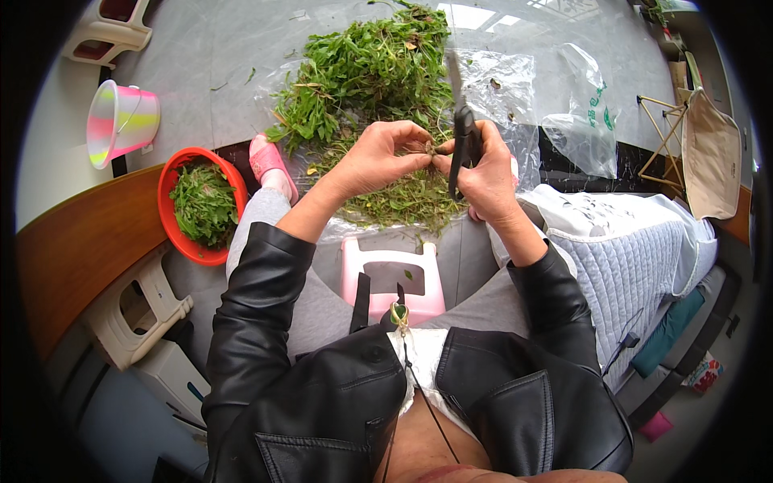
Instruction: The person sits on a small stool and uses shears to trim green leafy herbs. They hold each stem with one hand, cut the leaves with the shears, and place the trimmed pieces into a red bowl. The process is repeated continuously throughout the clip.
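Between my fingertips is a small plant root clump [431,154], its roots hanging down. My left hand [383,154] pinches it from the left. My right hand [490,172] touches it with thumb and finger while holding a knife [464,145] by its black handle, the blade pointing away from me. Beyond my hands a large heap of leafy greens [374,72] lies on clear plastic sheeting [507,78]. Nearer to me, a layer of loose trimmings [404,202] covers the sheet. Left of my leg, a red basin [164,208] holds more greens [205,205].
A pink plastic stool [392,256] stands between my legs. At the left are a colourful bucket [124,124] and beige stools [136,308]. On the right lie a clear plastic bag [583,121], a folding chair [709,154] and a quilted cover [628,271].
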A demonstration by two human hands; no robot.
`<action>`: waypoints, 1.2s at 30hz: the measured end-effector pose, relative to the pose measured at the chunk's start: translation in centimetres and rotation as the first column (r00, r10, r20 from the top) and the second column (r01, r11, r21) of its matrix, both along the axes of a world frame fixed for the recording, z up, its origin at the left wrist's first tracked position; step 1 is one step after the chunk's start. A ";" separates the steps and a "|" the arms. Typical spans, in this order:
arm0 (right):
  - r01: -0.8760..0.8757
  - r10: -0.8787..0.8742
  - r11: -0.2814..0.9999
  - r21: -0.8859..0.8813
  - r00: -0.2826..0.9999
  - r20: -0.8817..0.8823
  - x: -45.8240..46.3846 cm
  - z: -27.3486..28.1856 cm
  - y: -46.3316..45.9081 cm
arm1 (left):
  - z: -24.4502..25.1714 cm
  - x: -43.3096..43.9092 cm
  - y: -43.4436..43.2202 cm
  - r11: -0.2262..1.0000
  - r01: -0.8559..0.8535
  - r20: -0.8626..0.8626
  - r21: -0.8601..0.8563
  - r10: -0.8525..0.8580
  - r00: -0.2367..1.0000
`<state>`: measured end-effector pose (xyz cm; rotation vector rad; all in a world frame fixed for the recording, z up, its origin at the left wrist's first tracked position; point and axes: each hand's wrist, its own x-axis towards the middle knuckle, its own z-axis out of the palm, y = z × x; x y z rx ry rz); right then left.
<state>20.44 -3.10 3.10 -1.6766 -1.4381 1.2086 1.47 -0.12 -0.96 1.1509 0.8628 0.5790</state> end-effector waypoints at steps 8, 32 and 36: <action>-0.192 0.144 0.969 0.158 0.952 0.271 -0.7 -0.8 -0.3 | 0.9 0.2 -0.4 0.958 0.110 -0.197 0.263 -0.058 0.979; -0.090 -0.240 0.941 -0.327 0.506 -0.828 4.0 -1.3 2.0 | -1.3 -3.9 1.6 0.866 0.373 -0.729 0.332 -0.015 0.684; -0.133 -0.250 0.938 -0.319 0.379 -0.891 4.1 -1.1 1.7 | -1.5 -3.6 1.4 0.899 0.233 -0.625 0.371 0.056 0.778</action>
